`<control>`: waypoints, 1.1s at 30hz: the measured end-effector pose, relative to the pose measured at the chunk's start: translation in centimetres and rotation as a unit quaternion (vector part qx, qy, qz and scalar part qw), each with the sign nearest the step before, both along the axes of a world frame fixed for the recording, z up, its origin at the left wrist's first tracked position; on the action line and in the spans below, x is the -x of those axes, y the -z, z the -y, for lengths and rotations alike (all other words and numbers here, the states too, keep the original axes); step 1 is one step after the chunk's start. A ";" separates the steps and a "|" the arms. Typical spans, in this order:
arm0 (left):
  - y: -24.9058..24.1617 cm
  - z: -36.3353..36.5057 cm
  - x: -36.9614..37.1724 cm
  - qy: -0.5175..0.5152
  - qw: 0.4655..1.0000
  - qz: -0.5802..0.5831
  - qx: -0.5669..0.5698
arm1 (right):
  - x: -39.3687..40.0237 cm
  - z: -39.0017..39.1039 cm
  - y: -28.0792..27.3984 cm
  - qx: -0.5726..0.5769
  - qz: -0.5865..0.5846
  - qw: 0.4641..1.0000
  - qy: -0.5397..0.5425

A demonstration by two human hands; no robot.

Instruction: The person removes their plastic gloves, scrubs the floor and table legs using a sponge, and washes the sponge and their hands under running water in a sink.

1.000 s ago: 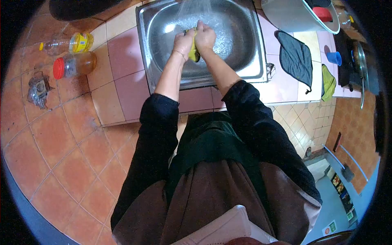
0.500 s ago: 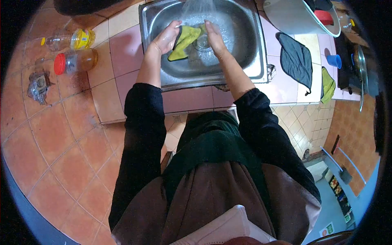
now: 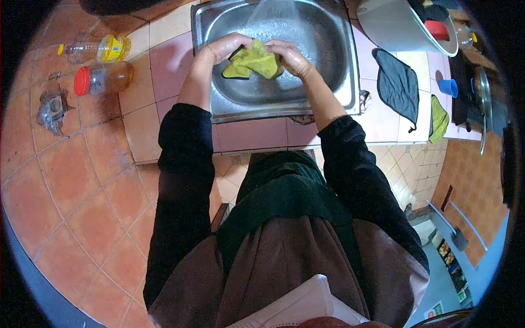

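Observation:
A yellow-green cloth (image 3: 256,63) with a dark edge hangs bunched between my two hands, over the metal sink (image 3: 251,108). My left hand (image 3: 228,47) is closed on its upper left part. At the upper right, my right hand (image 3: 291,57) grips the same cloth with bent fingers. Water (image 3: 273,16) sprays down into the basin just beyond my hands. The cloth covers part of the sink bottom, and the drain is hidden behind it.
Right of the sink lie a dark grey cloth (image 3: 397,90), a blue cup (image 3: 448,87) and another green cloth (image 3: 438,120). A large white bucket (image 3: 391,27) stands behind them. To the left are a red-lidded jar (image 3: 106,77) and a yellow-labelled bottle (image 3: 114,48).
My right hand has moved left and closed on the cloth; before, it was apart from most of it. The cloth is now bunched and spread further right between both hands.

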State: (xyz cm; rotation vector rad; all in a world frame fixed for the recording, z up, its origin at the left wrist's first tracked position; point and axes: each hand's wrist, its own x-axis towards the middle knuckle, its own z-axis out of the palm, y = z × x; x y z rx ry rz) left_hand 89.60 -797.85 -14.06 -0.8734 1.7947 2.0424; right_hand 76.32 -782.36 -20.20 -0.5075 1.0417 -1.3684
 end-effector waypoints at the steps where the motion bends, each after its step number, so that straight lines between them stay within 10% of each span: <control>1: 0.1 0.3 0.1 0.042 0.997 -0.005 0.069 | 0.2 -0.2 -0.1 -0.001 -0.001 1.000 -0.001; 15: 0.6 2.4 -3.1 0.183 0.948 0.042 0.258 | 1.8 -2.7 0.2 -0.047 0.048 0.995 0.078; 23: 2.3 0.6 -3.1 -0.076 0.993 -0.072 -0.049 | 3.3 -3.5 0.7 -0.028 -0.247 0.964 0.097; 29: 3.5 0.5 -2.1 -0.094 0.989 -0.107 0.039 | 4.9 -4.4 1.4 -0.110 -0.391 0.914 0.014; 33: 5.7 0.3 -1.6 -0.121 0.983 -0.114 0.076 | 4.7 -4.8 0.9 -0.066 -0.179 0.981 0.044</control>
